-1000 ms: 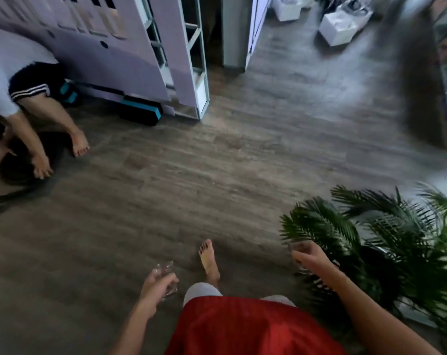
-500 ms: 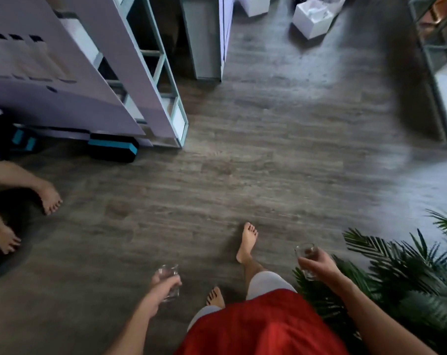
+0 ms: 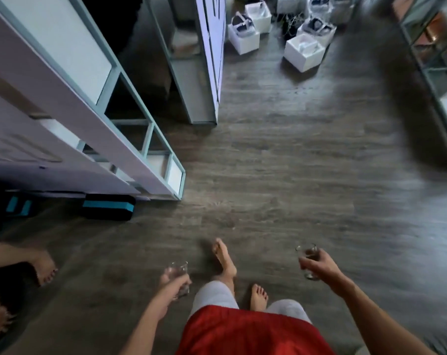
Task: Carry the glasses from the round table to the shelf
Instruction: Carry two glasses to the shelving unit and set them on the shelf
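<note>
The left hand curled its fingers round a clear glass just left of the forward bare foot, while the right hand gripped a second glass on that foot's right. Beyond the foot, leftward, stood a white-framed unit; farther beyond, white boxes.

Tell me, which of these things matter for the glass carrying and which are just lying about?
For the job: the left-hand glass, gripped by the left hand; the right-hand glass, gripped by the right hand.
Lying about: white boxes, black-and-teal block, another person's foot.
</note>
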